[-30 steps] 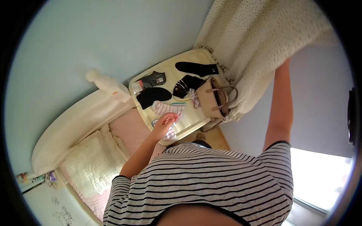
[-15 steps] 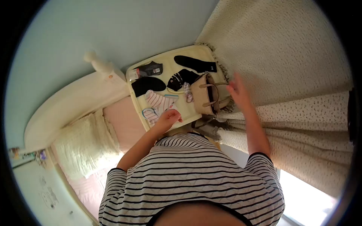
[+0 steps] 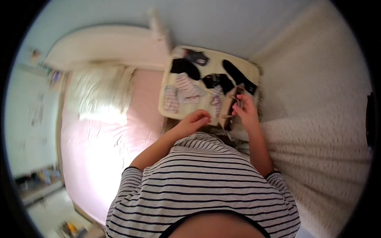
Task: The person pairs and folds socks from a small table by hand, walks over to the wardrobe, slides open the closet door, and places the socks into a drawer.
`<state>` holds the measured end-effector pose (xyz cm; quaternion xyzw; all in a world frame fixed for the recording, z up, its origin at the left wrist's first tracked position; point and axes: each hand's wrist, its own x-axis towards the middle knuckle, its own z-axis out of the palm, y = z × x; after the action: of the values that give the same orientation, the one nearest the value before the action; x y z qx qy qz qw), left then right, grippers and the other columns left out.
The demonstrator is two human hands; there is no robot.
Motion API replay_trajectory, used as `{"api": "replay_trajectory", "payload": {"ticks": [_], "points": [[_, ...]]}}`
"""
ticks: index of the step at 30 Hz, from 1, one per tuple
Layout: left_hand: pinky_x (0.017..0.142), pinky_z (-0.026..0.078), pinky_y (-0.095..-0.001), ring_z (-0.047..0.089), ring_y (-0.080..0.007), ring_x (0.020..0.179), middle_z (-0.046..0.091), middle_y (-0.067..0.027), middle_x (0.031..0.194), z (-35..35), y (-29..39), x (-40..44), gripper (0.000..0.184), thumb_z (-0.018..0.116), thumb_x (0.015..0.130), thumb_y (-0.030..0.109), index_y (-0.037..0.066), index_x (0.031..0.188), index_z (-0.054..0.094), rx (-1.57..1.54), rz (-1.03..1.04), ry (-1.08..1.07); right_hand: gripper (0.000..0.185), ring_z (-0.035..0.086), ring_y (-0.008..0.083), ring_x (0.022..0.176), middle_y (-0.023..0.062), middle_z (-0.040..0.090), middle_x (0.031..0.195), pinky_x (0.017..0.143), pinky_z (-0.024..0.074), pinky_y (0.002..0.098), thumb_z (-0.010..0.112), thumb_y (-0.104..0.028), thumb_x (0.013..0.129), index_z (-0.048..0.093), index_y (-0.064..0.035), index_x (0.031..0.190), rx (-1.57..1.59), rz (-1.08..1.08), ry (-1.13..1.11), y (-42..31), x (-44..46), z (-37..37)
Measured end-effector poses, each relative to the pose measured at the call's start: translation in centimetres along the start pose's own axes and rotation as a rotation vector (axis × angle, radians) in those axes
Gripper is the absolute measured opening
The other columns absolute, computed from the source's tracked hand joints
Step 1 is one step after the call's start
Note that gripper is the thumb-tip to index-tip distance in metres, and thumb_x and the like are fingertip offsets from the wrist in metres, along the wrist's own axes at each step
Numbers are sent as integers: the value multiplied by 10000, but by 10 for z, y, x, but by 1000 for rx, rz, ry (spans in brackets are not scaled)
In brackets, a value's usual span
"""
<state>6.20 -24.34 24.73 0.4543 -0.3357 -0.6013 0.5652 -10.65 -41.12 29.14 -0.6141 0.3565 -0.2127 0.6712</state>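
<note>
A small beige handbag [image 3: 224,108] stands at the right front of a cream bedside tabletop [image 3: 234,59]. My right hand [image 3: 247,111] is at the bag's top, fingers closed around its handles, as far as the blur shows. My left hand [image 3: 195,121] hovers over the table's front edge, loosely curled with nothing in it. Near it lie striped socks [image 3: 185,85], another striped sock [image 3: 171,99] and a checked sock [image 3: 216,99]. Behind are a black sock [image 3: 185,68], a dark grey sock [image 3: 196,57], a patterned black sock [image 3: 218,81] and a long black sock [image 3: 239,77].
A bed with pink bedding [image 3: 145,95], a pale pillow [image 3: 99,91] and a white headboard [image 3: 107,43] adjoins the table on the left. A speckled curtain [image 3: 309,99] hangs close on the right. The wall [image 3: 222,23] rises behind the table.
The view has swung left, so the table sits further right. My right hand has come from beside the bag onto its handles. My left hand has shifted toward the bag, away from the striped socks.
</note>
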Motion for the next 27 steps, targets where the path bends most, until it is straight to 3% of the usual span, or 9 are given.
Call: {"api": "replay_trajectory", "payload": {"ticks": [5,8,9,12,13,17,18,21,27], "points": [[975,329,-312,434,-151,1121,445,-81,1220,50,50,-53,405,402,936,226,8,1274,349,-26,157,64,535,546,175,865,87,560,984,761,442,288,634,-60,761,387,-26,1234,-193,-256,-410,-56,-52,63],[996,297,-326,399,-195,1180,406,-111,1270,58,52,-83,519,385,932,331,12,1325,269,-190,307,73,682,545,241,889,98,570,1009,803,423,346,705,-160,678,383,-30,1264,-630,-789,-490,-88,-55,76],[982,286,-304,407,-153,1128,446,-65,1204,71,60,-93,466,385,941,280,25,1316,280,-299,353,134,737,536,289,905,97,583,1012,833,398,388,721,-231,630,405,-51,1271,-730,-882,-526,-93,-58,80],[982,291,-317,402,-157,1144,434,-70,1227,65,37,-118,478,410,932,290,21,1305,278,-194,345,210,683,547,276,889,89,599,999,809,414,369,715,-235,641,446,-69,1247,-814,-895,-656,-93,-64,97],[966,318,-331,453,-172,1095,493,-70,1132,64,32,-123,466,420,922,318,12,1260,324,-119,403,334,639,557,273,889,83,606,1007,803,426,356,711,-213,647,474,-80,1227,-823,-785,-692,-91,-63,96],[919,366,-329,538,-193,902,539,-36,872,28,26,-164,460,409,905,378,8,1177,400,-576,576,643,568,563,256,968,125,581,1097,839,424,332,680,-202,710,477,-50,1219,-675,-682,-499,-75,-44,81],[919,363,-379,513,-224,887,500,-46,842,16,23,-182,448,331,923,357,-3,1177,414,-605,668,669,528,558,260,978,128,589,1074,835,426,338,654,-151,727,477,-45,1213,-708,-637,-422,-74,-43,76],[894,381,-377,502,-216,873,500,-66,872,-3,27,-243,429,357,921,338,-18,1145,441,-584,741,836,460,539,285,1021,166,561,1117,850,419,349,602,-181,798,471,-25,1210,-915,-375,-414,-48,-32,47],[789,436,-320,543,-188,751,566,-47,753,-83,-19,-358,327,399,915,308,19,999,524,-550,451,1234,569,512,316,1057,182,523,1181,877,400,371,556,-387,826,454,7,1223,-1463,303,-183,24,-51,-22]]}}
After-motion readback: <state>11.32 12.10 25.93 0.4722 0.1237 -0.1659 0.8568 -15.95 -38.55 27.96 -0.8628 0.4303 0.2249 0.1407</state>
